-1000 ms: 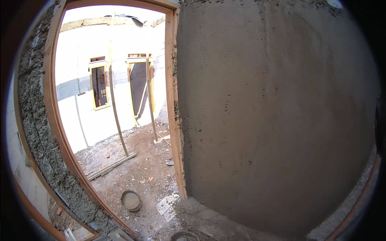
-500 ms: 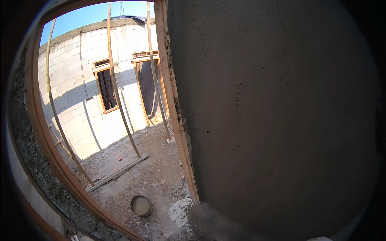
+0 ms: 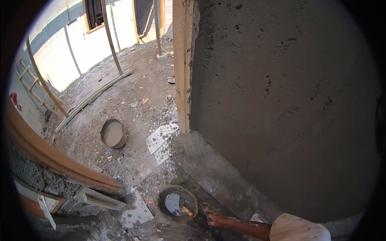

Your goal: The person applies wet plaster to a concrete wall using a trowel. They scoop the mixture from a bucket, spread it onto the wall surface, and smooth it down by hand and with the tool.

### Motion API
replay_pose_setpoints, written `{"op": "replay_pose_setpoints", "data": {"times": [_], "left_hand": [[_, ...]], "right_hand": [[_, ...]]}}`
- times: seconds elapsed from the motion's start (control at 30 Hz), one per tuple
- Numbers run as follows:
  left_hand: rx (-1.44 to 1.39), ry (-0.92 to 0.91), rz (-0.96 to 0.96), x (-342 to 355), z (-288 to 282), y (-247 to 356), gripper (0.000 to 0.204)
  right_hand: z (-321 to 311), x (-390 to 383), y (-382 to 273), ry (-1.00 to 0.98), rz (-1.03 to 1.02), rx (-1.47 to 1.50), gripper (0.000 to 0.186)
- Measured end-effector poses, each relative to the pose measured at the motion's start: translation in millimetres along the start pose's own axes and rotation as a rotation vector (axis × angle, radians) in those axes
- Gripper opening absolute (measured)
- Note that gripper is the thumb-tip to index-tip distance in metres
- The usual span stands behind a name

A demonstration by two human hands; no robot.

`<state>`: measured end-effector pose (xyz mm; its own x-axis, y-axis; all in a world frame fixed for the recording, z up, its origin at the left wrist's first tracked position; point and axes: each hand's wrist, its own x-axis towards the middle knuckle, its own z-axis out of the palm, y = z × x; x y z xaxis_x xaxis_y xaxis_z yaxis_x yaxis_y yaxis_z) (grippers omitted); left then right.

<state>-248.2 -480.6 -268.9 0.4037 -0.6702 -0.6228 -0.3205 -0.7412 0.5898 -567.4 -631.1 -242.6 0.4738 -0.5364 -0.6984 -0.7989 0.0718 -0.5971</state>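
My right hand comes in from the lower right on a forearm with a cream sleeve. It is low at the floor, just right of a small round dark basin holding water. A yellow-handled tool lies in the basin, its handle pointing toward my fingers. The hand is small and dim, so I cannot tell whether it grips anything. My left hand is out of view.
A freshly plastered grey wall fills the right, edged by an upright wooden door post. A round pan of mortar sits on the rubble-strewn ground outside. A flat wooden float lies lower left beside a curved wooden frame. Poles lean beyond.
The view has tipped down from the wall and doorway to the floor. My right hand and the water basin have come into view at the bottom.
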Motion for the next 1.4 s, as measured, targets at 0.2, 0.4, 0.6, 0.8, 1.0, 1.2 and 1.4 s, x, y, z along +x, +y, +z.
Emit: {"op": "replay_pose_setpoints", "data": {"times": [0.2, 0.4, 0.6, 0.8, 1.0, 1.2, 1.4], "left_hand": [[-0.155, 0.286, 0.026, 143, 23, -103, 0.064], [-0.225, 0.249, 0.163, 215, 41, -11, 0.069], [-0.383, 0.091, 0.051, 294, 45, -25, 0.075], [-0.089, 0.405, 0.328, 304, 9, 2, 0.063], [-0.254, 0.38, 0.493, 297, 19, 30, 0.053], [-0.219, 0.4, 0.548, 273, 51, 59, 0.042], [-0.202, 0.422, 0.62, 255, 68, 77, 0.037]], "right_hand": [[3, 141, -71, 0.27, -0.434, -0.543, 0.038], [49, 229, 9, 0.332, -0.574, -0.851, 0.029], [59, 234, -1, 0.018, -0.513, -0.889, 0.025], [53, 234, -16, 0.067, -0.558, -0.865, 0.07], [63, 226, -17, 0.214, -0.285, -0.77, 0.076], [35, 228, 26, 0.3, -0.098, -0.532, 0.042], [10, 184, 33, 0.424, -0.22, -0.758, 0.039]]}}
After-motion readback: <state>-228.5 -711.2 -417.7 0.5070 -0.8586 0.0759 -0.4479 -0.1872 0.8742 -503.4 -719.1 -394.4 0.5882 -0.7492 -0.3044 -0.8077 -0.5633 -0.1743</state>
